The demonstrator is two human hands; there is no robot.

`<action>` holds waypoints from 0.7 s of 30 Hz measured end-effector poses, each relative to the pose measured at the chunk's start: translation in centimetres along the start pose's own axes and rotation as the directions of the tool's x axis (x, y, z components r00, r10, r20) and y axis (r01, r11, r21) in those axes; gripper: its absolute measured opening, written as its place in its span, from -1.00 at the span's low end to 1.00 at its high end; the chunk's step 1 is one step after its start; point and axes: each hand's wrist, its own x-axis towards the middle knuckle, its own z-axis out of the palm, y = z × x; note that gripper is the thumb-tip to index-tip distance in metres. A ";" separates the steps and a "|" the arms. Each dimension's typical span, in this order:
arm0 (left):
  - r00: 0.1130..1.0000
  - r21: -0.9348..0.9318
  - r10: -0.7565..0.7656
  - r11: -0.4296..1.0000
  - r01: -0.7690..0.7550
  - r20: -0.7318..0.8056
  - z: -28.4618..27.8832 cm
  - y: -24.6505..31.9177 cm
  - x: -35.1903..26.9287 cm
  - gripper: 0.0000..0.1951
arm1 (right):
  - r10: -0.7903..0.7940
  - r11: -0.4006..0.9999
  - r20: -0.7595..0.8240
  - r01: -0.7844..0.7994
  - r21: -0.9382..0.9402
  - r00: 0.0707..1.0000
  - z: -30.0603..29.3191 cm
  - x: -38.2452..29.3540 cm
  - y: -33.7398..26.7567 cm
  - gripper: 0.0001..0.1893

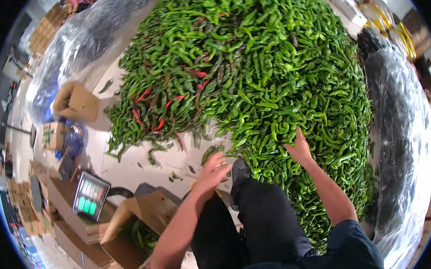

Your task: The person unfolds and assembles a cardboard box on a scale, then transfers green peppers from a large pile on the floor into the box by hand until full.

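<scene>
A large heap of green peppers (270, 67) spreads over the floor before me, with some red and dark ones at its left part. My right hand (299, 149) is over the heap's near side, thumb and fingers apart, and no pepper shows in it. Above the floor by the heap's near edge is my left hand (211, 175), slightly blurred, fingers spread and nothing visible in them. Below my left forearm stands an open cardboard box (121, 238) with green peppers (142, 235) inside. My shoe (240, 169) is against the edge of the heap.
A scale display (91, 196) stands beside the box at left. Farther off are another open carton (76, 101) and plastic-wrapped goods (78, 46). Clear plastic sheeting (400, 151) covers a long pile at right. At top left, part of a person (77, 2) shows near stacked cartons (49, 30).
</scene>
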 end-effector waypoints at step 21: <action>0.942 -0.042 -0.289 0.957 0.286 -0.172 5.6 -4.2 28.9 0.11 | -0.109 0.706 0.241 0.246 -0.664 0.964 2.3 11.2 -3.9 -0.06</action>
